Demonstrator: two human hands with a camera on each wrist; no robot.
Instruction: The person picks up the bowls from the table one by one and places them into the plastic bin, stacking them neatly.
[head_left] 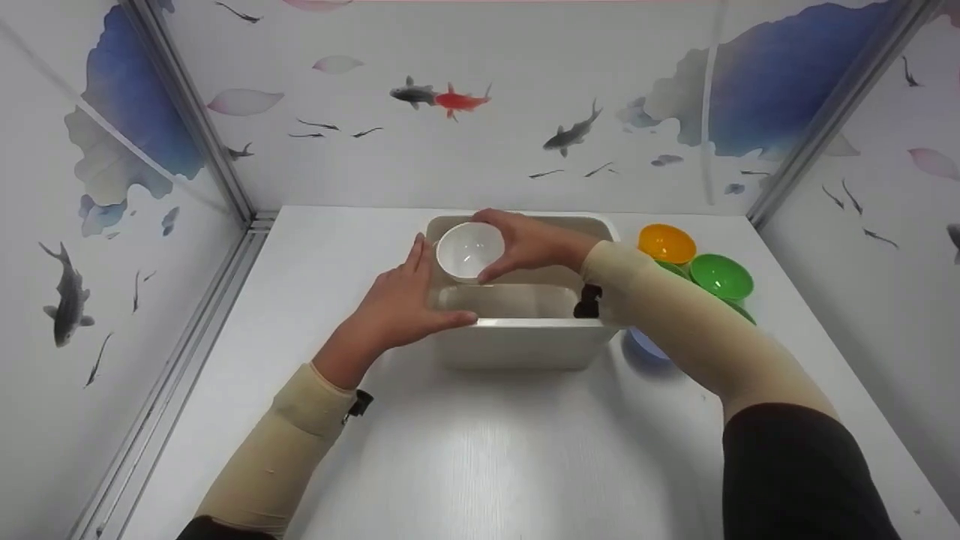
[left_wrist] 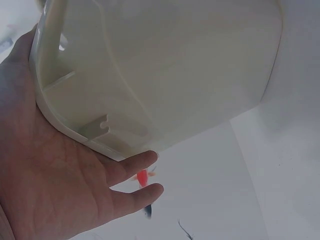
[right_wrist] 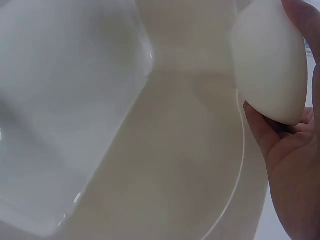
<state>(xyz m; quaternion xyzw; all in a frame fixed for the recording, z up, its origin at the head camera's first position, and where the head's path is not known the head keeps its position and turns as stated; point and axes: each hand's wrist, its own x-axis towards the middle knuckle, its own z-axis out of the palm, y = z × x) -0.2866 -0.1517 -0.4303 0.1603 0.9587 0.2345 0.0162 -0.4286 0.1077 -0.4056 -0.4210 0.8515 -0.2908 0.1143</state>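
A small white bowl [head_left: 471, 255] is held over the back left part of a pale cream bin [head_left: 517, 346]. My right hand [head_left: 536, 241] grips this bowl from its right side, thumb near the front and fingers at the back. In the right wrist view the bowl [right_wrist: 272, 65] appears from the side, above the inside of the bin. At the bin's left front corner my left hand [head_left: 397, 307] rests against the rim, its thumb stretched along the front edge. The left wrist view shows the palm against the bin's rim [left_wrist: 67, 134], with two fingers extended straight past it.
Right of the bin stand an orange bowl [head_left: 667, 244] and a green bowl [head_left: 721, 277], with more green partly hidden by my right forearm. A blue bowl [head_left: 646, 343] peeks out below that arm. Printed white walls [head_left: 480, 172] enclose the white table [head_left: 465, 457].
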